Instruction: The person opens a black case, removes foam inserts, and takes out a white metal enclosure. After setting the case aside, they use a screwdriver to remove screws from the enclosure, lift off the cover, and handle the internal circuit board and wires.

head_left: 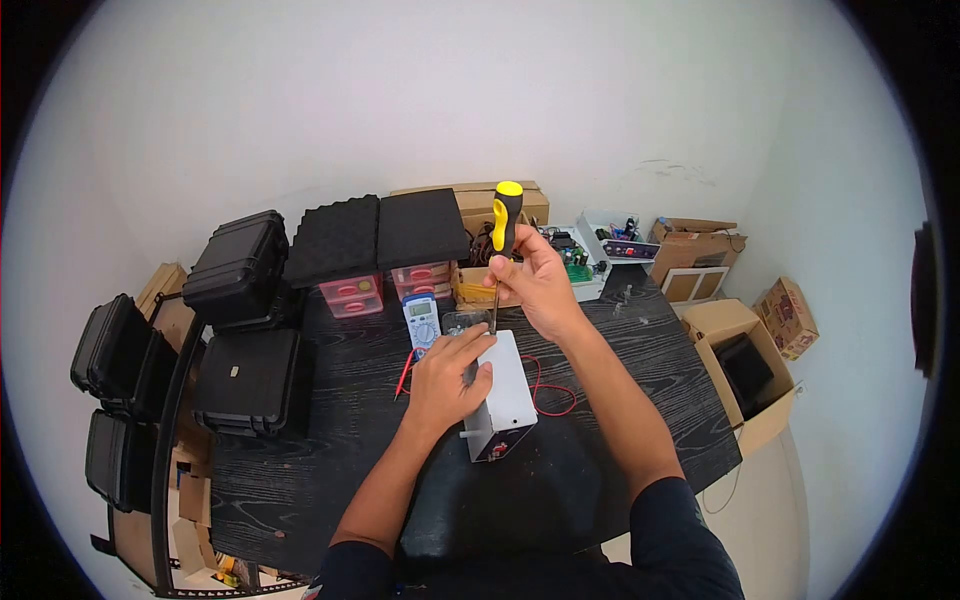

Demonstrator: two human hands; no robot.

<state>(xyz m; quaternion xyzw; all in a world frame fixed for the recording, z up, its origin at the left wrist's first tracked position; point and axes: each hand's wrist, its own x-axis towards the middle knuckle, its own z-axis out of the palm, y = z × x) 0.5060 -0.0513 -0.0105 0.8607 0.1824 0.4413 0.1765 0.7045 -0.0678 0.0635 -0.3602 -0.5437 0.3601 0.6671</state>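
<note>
A right hand (543, 288) grips a yellow-and-black-handled screwdriver (507, 218) nearly upright, its shaft down at the 11 o'clock corner of a long white metal box (510, 388); the nearer left hand (444, 386) rests open against the box.

1. Support surface: black table (270, 490) with wood-grain finish.
2. Left side: black hard case (250, 385), lid closed.
3. Rear: drawer units (352, 298) with reddish fronts.
4. Center: white enclosure (513, 385); multimeter (422, 315) near it; red test lead (572, 402), looped.
5. Rear right: open chassis (588, 288) containing circuit boards.
</note>
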